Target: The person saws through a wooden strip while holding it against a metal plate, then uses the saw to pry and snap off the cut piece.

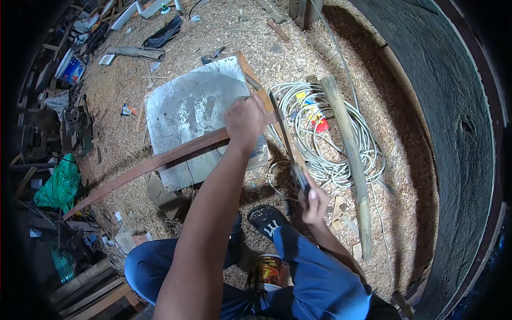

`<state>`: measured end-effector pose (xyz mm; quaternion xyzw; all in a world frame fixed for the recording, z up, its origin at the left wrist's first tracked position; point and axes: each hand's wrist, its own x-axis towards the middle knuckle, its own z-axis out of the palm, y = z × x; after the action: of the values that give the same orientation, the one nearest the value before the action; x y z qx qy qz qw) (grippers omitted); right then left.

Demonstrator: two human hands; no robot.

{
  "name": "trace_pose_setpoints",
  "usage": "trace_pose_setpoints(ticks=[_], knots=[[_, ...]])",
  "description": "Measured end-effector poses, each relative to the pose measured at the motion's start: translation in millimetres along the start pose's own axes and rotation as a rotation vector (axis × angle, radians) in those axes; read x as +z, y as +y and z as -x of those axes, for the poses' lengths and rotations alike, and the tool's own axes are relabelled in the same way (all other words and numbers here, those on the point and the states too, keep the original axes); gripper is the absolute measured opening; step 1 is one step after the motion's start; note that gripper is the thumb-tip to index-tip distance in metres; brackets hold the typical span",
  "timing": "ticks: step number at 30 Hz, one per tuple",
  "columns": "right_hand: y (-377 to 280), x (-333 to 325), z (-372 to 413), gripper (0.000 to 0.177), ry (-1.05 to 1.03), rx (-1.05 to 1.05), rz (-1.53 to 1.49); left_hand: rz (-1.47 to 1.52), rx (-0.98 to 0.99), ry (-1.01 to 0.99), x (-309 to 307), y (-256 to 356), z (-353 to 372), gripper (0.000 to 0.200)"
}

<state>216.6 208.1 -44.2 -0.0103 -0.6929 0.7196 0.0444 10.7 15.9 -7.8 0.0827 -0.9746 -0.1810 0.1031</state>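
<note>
My left hand (245, 122) is closed over a long reddish wooden strip (186, 148), pressing near its right end. Beneath the strip lies a worn square panel with a silvery surface (181, 101), and the strip's other end reaches far out to the left. In my right hand (314, 204) is the dark handle of a handsaw (288, 141), gripped by closed fingers. Its narrow blade points away from me and crosses the strip's right end, just right of my left hand. A small piece of orange-brown wood (265, 100) shows beside the left knuckles.
Coiled pale cable (368, 154) lies to the right, with a wooden pole (346, 138) across it. Wood shavings (218, 40) cover the floor. A green plastic bag (58, 184) and scrap sit at left. A printed bucket (269, 271) stands between my legs; a dark curved slab (448, 106) borders the right.
</note>
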Motion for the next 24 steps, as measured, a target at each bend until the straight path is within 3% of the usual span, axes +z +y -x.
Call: trace_pose_setpoints(ticks=[2,6,10,12,16,21,23,24], knots=[[-1.6,8.3,-31.5,0.054,-0.02,0.012,-0.017,0.003,-0.006,-0.006,0.2,-0.1,0.6,0.048],[14.0,-0.3,6.6,0.056,-0.022,-0.052,-0.063,-0.003,-0.008,0.045,6.1,-0.7,0.5,0.049],[3.0,-12.6,37.2,0.067,0.05,0.089,-0.17,-0.02,-0.015,0.05,5.4,-0.5,0.2,0.048],[-4.6,-15.6,16.5,0.072,-0.054,0.043,0.038,-0.008,0.003,0.051,6.9,-2.6,1.7,0.048],[-0.4,15.7,-33.5,0.075,0.035,0.108,-0.092,0.015,0.036,0.079,6.3,-4.0,1.8,0.047],[15.4,2.1,24.9,0.08,0.046,0.054,0.014,-0.003,0.006,0.046,2.0,1.0,-0.4,0.046],[18.4,-9.0,38.3,0.081,0.058,0.152,-0.186,-0.002,-0.025,0.009,3.8,-2.4,0.2,0.046],[14.0,-13.6,35.9,0.083,0.026,0.129,-0.014,-0.01,0.007,0.037,7.0,-4.1,0.7,0.046]])
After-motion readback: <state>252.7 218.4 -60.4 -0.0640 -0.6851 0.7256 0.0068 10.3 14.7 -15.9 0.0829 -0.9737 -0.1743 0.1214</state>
